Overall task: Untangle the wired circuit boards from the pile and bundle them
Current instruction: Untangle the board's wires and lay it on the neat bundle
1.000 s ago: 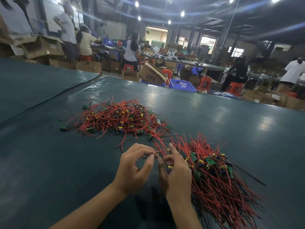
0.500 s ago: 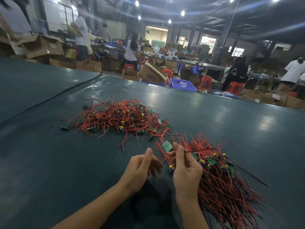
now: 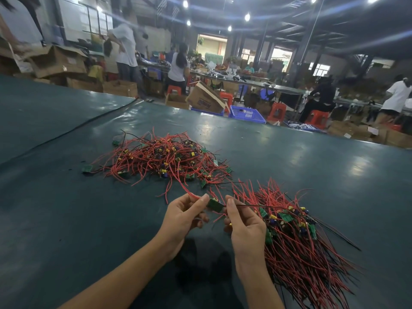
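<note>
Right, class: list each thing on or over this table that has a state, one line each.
wired circuit board: lifted, held between both hands
left hand: pinches its red wire
right hand: pinches its black-wire side
far pile: tangled, loose
near pile: wires roughly aligned, no tie visible

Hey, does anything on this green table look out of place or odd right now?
A small green circuit board lies strayed left of the tangled pile of red-wired boards, apart from the heap. Behind the dark green table, a brown cardboard box leans tilted.
</note>
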Motion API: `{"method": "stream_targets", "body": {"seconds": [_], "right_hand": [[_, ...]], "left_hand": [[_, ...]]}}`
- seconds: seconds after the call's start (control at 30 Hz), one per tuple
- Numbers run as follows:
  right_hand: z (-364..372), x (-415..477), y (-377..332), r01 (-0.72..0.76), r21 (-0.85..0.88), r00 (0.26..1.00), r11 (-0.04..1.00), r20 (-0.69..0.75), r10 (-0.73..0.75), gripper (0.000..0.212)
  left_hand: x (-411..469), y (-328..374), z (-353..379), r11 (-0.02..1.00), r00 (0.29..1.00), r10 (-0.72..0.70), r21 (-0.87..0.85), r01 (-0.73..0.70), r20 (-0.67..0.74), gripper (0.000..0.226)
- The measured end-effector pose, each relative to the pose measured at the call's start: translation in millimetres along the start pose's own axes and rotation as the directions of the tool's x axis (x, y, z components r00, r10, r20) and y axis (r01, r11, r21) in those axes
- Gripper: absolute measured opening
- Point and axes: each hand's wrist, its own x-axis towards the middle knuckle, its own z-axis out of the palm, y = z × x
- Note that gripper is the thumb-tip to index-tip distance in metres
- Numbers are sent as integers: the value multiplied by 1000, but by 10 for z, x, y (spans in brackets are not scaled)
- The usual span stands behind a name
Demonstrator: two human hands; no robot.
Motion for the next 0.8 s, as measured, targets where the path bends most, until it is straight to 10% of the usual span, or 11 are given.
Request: {"method": "stream_targets", "body": {"seconds": [0.6, 0.8], "right_hand": [[12, 11, 22, -122, 157, 992, 980, -14, 125, 10], [17, -7, 35, -79, 126, 997, 989, 7, 79, 14]], "left_hand": [[4, -43, -31, 990, 996, 92, 104, -94, 20, 12], [36, -32, 16, 977, 981, -187, -117, 179, -60, 16]]}}
